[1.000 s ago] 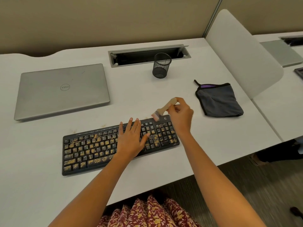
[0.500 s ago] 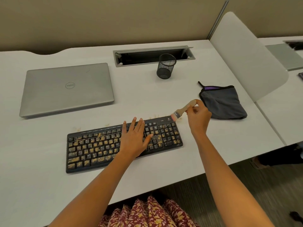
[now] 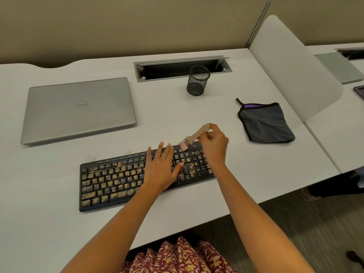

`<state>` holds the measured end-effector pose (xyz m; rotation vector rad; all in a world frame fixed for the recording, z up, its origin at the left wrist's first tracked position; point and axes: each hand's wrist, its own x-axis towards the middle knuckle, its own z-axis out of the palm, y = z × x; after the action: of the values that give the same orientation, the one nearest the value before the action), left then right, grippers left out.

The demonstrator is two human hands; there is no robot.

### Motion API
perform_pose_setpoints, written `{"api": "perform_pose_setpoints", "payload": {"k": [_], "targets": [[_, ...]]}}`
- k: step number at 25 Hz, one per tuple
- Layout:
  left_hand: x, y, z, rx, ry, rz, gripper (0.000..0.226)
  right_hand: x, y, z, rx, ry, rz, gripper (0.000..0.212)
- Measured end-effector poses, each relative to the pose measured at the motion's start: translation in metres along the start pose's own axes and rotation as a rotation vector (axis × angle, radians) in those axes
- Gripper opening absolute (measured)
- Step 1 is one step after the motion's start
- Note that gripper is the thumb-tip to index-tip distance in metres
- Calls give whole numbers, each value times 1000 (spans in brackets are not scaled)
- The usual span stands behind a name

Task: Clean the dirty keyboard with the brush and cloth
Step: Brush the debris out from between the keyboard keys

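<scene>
A black keyboard (image 3: 110,180) lies on the white desk (image 3: 49,223), its keys speckled with tan crumbs. My left hand (image 3: 160,170) rests flat on the keys right of the middle, fingers spread. My right hand (image 3: 213,145) is over the number pad and grips a small wooden brush (image 3: 194,137). The brush's pale bristles touch the keyboard's top edge near the right end. A folded grey cloth (image 3: 266,123) with black trim and a purple lining lies on the desk to the right, apart from both hands.
A shut silver laptop (image 3: 78,109) lies at the back left. A black mesh pen cup (image 3: 198,80) stands before an open cable tray (image 3: 181,67). A white divider panel (image 3: 293,67) rises at the desk's right edge. My patterned skirt (image 3: 177,259) shows below.
The brush swept off past the keyboard's upper right corner half a second ago and has come back left onto its top edge. My left hand has stayed flat on the keys.
</scene>
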<state>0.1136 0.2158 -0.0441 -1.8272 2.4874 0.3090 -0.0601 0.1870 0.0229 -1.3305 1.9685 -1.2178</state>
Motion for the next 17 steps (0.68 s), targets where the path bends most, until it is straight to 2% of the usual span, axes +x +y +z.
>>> {"api": "perform_pose_setpoints", "payload": {"k": [4, 8, 12, 17], "targets": [[0, 0, 0, -6, -7, 1, 94, 19, 22, -32, -73, 113, 80, 14], [0, -1, 0, -11, -13, 4, 93, 32, 26, -49, -152, 204, 67, 17], [0, -1, -2, -2, -23, 7, 94, 20, 6, -26, -72, 127, -3, 11], [1, -3, -3, -8, -25, 17, 94, 4, 2, -8, -19, 66, 44, 12]]}}
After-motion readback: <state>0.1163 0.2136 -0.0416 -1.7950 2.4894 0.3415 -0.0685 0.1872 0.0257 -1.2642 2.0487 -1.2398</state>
